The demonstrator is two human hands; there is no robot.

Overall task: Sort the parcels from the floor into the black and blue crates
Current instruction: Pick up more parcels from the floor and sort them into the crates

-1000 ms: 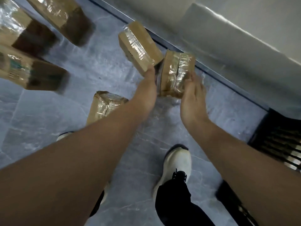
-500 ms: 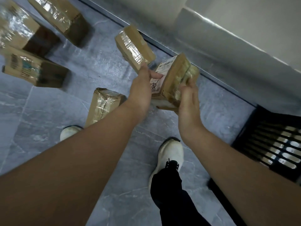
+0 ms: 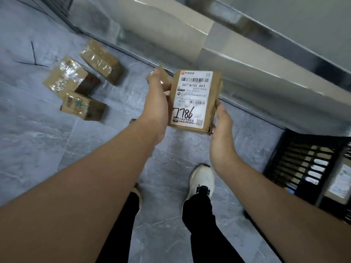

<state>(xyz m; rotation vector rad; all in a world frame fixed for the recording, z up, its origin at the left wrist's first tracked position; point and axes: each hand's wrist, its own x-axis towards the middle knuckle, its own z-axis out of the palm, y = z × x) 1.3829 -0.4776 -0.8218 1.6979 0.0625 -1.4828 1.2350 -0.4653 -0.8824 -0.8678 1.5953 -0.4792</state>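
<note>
— Whereabouts of the brown cardboard parcel with the white shipping label?
— Up off the grey marbled floor, label side facing the camera, between the left hand and the right hand.
— Grip?
— Left fingers curled round the left edge, back of the hand towards the camera. Right palm cupping the lower right corner, fingers tucked behind, out of sight.
— Readable on the label?
— Printed "507-N705 A83", handwritten "7786" in black marker, plus 2 barcodes.
— Elsewhere on the floor?
— 3 taped brown boxes lying close together at the left, well apart from the hands. Another brown box mostly hidden behind the left fingers; resting on the floor or not, cannot tell.
— To the right?
— Black slatted plastic crate by the base of the grey wall, near the right forearm. Something pale inside at its far side, too blurred to name.
— Below the arms?
— White shoe and black trouser leg, planted on the floor.
</note>
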